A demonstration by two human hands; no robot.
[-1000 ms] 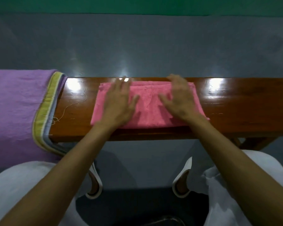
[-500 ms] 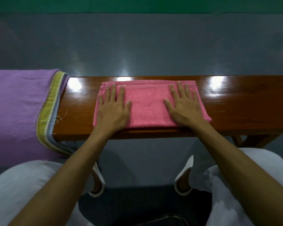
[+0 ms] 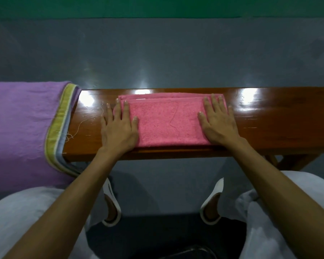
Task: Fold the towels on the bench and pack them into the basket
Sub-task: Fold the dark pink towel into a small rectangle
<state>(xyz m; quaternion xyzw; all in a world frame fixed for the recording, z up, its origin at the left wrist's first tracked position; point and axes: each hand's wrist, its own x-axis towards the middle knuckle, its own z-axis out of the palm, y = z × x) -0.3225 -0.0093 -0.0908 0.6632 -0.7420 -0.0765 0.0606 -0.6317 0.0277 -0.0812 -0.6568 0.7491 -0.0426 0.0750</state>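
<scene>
Hands lie flat on the folded pink towel (image 3: 168, 122) on the surface (image 3: 279, 128): left hand (image 3: 119, 130) at its left end, right hand (image 3: 218, 124) at its right, fingers straight, gripping nothing.

dim, soft; glare on bench (image 3: 269, 116) (overhead)

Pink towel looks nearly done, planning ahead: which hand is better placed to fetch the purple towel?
Left, likely. The left hand lies flat on the left end of the pink towel, nearer the purple towel draped over the bench; the right hand lies on the opposite end.
</scene>
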